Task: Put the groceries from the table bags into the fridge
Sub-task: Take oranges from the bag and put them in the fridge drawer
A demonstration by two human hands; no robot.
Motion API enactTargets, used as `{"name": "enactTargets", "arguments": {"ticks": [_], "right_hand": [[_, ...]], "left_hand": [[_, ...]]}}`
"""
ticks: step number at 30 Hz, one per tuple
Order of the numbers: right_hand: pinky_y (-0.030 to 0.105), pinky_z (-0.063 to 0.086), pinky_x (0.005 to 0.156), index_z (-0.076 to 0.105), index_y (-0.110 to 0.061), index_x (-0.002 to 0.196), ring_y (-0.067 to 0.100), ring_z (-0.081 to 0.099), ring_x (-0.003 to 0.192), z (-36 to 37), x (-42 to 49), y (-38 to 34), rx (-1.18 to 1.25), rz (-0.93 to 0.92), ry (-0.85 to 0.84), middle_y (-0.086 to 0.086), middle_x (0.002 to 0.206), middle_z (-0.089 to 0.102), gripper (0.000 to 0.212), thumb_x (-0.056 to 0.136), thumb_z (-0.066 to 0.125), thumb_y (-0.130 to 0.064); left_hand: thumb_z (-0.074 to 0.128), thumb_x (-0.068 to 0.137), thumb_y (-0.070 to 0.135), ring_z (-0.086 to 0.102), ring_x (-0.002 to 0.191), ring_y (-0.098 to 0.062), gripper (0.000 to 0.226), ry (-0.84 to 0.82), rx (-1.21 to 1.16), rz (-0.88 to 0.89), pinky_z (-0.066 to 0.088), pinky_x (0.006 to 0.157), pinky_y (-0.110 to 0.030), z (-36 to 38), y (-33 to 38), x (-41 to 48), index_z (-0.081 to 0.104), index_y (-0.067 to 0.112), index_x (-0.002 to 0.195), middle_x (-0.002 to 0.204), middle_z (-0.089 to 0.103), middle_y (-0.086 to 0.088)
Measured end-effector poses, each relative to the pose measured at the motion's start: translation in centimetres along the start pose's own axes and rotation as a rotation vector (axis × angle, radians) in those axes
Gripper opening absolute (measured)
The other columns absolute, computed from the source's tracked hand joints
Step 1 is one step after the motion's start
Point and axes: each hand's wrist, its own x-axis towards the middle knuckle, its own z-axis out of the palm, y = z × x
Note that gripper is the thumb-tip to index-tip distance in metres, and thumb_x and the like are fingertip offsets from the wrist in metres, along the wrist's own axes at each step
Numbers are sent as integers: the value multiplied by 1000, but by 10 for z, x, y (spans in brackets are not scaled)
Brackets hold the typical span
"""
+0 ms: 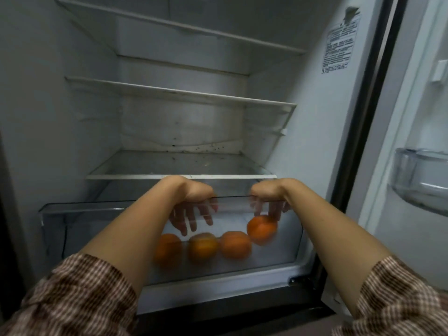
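Note:
The fridge stands open, and both my hands reach over the rim of its clear crisper drawer [97, 207] at the bottom. Three oranges [235, 244] lie in a row on the drawer floor, blurred through the plastic front. My left hand [191, 207] hangs inside the drawer above them with its fingers spread downward, holding nothing. My right hand [269, 200] is bent over the rim further right. Its fingertips hold the top of a fourth orange [261, 230], which sits higher than the others.
Above the drawer are three bare glass shelves [181, 177], the lowest with dark specks at the back. The open fridge door [412, 117] is at the right with a clear door bin [421, 180]. A printed label [339, 44] is on the right inner wall.

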Motion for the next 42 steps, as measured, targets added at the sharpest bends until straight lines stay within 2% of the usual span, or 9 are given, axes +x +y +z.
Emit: {"name": "enactTargets", "arguments": {"ticks": [3, 6, 8, 11, 13, 16, 19, 31, 42], "right_hand": [[26, 37, 59, 57, -1, 119, 39, 63, 87, 2, -3, -2, 50, 34, -20, 9, 62, 64, 37, 96, 37, -24], [26, 40, 57, 57, -6, 107, 32, 64, 75, 8, -5, 0, 101, -13, 71, 12, 83, 62, 32, 98, 35, -28], [30, 45, 64, 59, -12, 89, 30, 65, 76, 14, 2, 8, 110, -105, 300, 10, 90, 65, 29, 93, 41, -35], [32, 44, 69, 63, -15, 73, 31, 60, 82, 30, 1, 17, 168, -202, 713, 6, 80, 65, 30, 87, 49, -38], [35, 46, 75, 65, -18, 79, 31, 60, 88, 42, -9, 17, 203, -278, 817, 5, 84, 67, 23, 87, 53, -36], [39, 40, 91, 67, -16, 102, 29, 55, 109, 61, -34, 15, 117, -357, 895, 7, 107, 67, 26, 88, 55, -35], [41, 35, 99, 63, -15, 115, 26, 49, 120, 84, -66, 10, 54, -439, 873, 7, 119, 64, 34, 90, 54, -35], [42, 35, 98, 58, -17, 119, 22, 48, 118, 250, -247, -7, 59, -770, 671, 3, 121, 60, 39, 89, 57, -41], [41, 36, 101, 55, -14, 125, 22, 47, 120, 399, -405, -123, 12, -1103, 441, 4, 128, 57, 45, 89, 58, -40]], "left_hand": [[47, 88, 46, 72, 83, -32, 44, -22, -30, 10, 54, 68, -29, 2, -1, -3, 74, 13, 101, 100, 73, -14], [43, 93, 44, 71, 70, -26, 44, 112, -66, 88, 50, 62, -26, 7, -1, -6, 71, 11, 99, 90, 75, -11], [45, 91, 38, 67, 65, -25, 35, 330, -68, 201, 47, 56, -26, 13, -1, -9, 66, 10, 88, 83, 72, -9], [49, 89, 33, 60, 69, -25, 29, 822, 20, 352, 43, 57, -29, 27, -7, -23, 67, 12, 81, 77, 65, -8], [48, 89, 30, 60, 77, -27, 27, 1001, 1, 403, 42, 61, -29, 42, -14, -35, 70, 15, 94, 87, 69, -8], [48, 89, 28, 61, 97, -32, 28, 1105, 39, 418, 44, 74, -33, 68, -28, -59, 68, 18, 106, 103, 70, -9], [49, 90, 28, 56, 109, -32, 32, 1149, 91, 411, 42, 88, -37, 94, -46, -93, 63, 15, 115, 114, 66, -12], [50, 91, 23, 49, 114, -27, 35, 1274, 195, 249, 43, 80, -39, 245, -177, -287, 55, 18, 126, 119, 60, -6], [47, 92, 23, 50, 112, -27, 34, 1329, 88, -157, 44, 85, -39, 322, -358, -473, 57, 17, 124, 119, 59, -7]]}}
